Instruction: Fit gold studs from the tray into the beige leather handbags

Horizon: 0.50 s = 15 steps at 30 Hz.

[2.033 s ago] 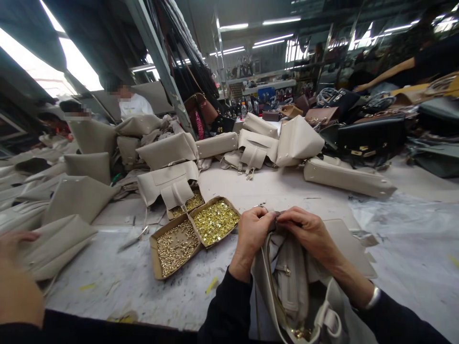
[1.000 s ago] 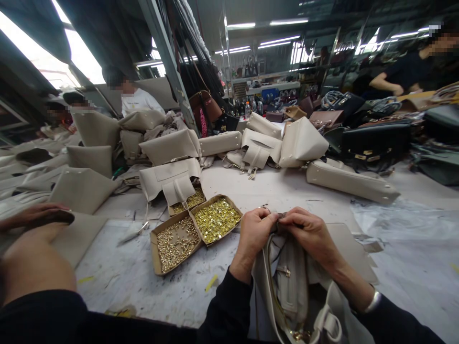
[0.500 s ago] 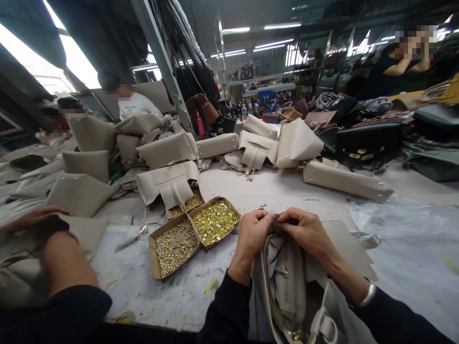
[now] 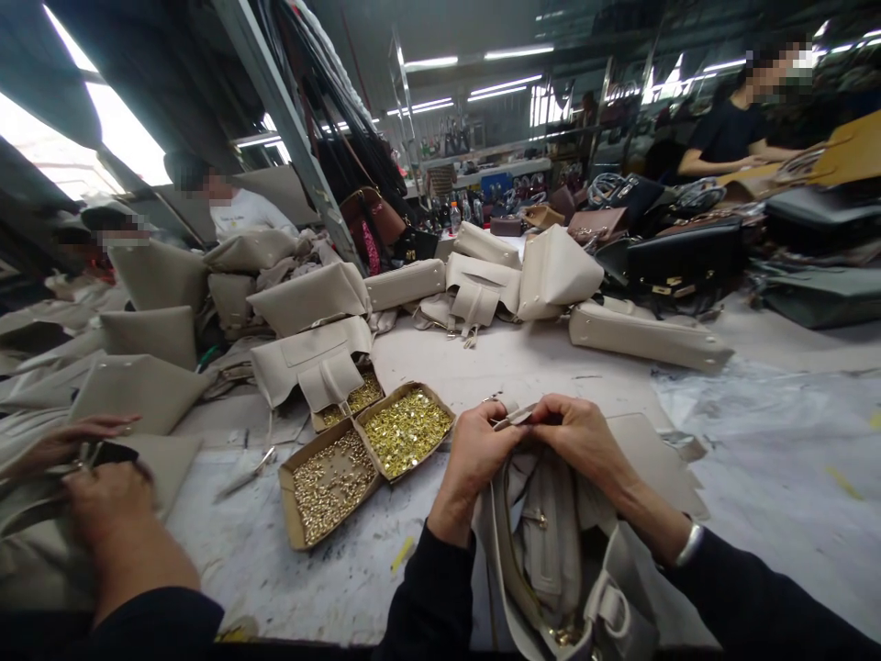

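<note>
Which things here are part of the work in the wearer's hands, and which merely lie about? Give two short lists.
In hand:
left hand and right hand, pinching the top edge of the open beige bag.

Lying about:
boxes of gold studs;
piled beige bags;
black bags;
a co-worker's hands.

Bright ceiling tubes; window glare left — edges warped.

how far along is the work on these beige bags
Done, by the look of it: beige bags lie piled at the far side of the table. In hand: the left hand and right hand pinch the top edge of an open bag. Left: I cannot tell how many remain; boxes of gold fittings stay full.
</note>
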Each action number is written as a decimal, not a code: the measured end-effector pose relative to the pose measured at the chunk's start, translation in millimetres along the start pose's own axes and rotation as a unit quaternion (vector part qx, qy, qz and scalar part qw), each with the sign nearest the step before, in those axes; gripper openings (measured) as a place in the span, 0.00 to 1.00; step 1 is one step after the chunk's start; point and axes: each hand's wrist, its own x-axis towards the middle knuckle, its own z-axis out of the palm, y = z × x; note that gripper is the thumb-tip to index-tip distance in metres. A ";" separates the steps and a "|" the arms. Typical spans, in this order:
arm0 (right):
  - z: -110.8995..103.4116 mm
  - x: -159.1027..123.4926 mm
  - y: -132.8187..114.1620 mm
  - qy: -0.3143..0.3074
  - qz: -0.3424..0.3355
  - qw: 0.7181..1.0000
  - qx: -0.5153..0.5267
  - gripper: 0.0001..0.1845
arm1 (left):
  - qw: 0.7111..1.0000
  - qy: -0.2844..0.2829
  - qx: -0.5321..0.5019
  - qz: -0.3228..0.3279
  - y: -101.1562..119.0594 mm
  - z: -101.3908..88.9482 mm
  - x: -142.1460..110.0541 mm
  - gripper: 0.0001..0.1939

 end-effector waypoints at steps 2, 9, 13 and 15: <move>0.5 0.1 -1.4 0.002 -0.015 1.000 -0.007 0.03 | 0.999 0.020 0.026 0.009 -2.7 0.1 1.0 0.07; -0.5 0.9 -5.5 0.005 -0.111 0.993 -0.035 0.06 | 0.995 0.032 0.085 0.038 -3.1 -8.6 3.9 0.10; -0.6 5.9 -4.0 -0.004 -0.144 0.988 -0.059 0.11 | 0.999 -0.010 0.037 0.024 -4.8 -18.2 6.6 0.13; 0.0 9.6 -4.8 -0.030 -0.145 0.984 -0.102 0.12 | 0.998 -0.022 0.048 0.026 -7.2 -23.0 8.9 0.14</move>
